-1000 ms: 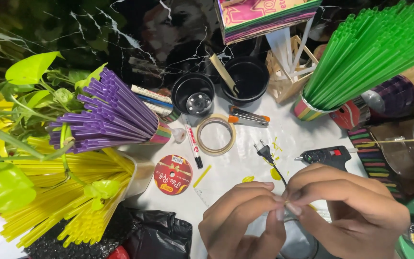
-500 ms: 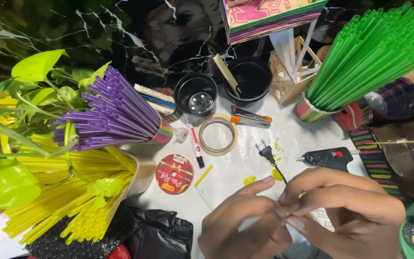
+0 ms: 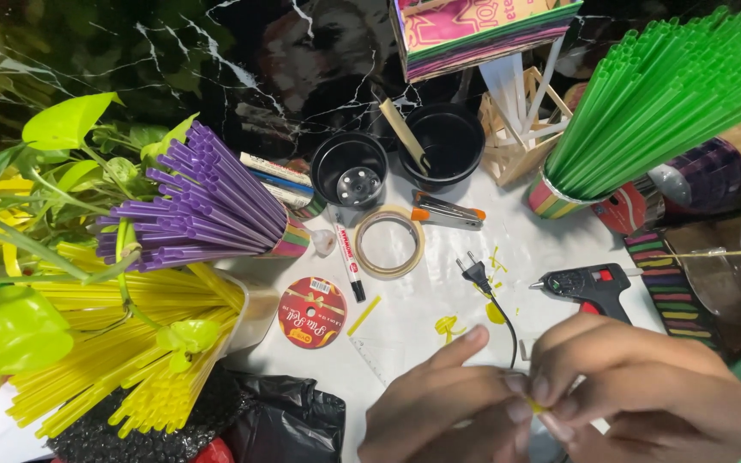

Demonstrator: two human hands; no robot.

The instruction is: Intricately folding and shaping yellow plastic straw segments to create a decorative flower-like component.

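Observation:
My left hand (image 3: 439, 407) and my right hand (image 3: 645, 394) meet at the bottom edge of the white table (image 3: 439, 296). Their fingertips pinch a tiny yellow piece (image 3: 535, 405), mostly hidden between the fingers. A black glue gun (image 3: 589, 283) lies just above my right hand, its black cord and plug (image 3: 473, 270) running down to my fingers. Small yellow scraps (image 3: 449, 326) lie beside my left index finger.
Bundles of purple straws (image 3: 199, 201), yellow straws (image 3: 122, 343) and green straws (image 3: 653, 94) stand in cups. A tape roll (image 3: 388, 240), marker (image 3: 349, 261), red disc (image 3: 310, 311), two black pots (image 3: 349, 167), stapler (image 3: 448, 212), leafy plant (image 3: 10, 330) and black bag (image 3: 285, 420) surround the work spot.
Both hands have slid down and to the right toward the frame's bottom edge, still pinched together. The glue gun is now uncovered.

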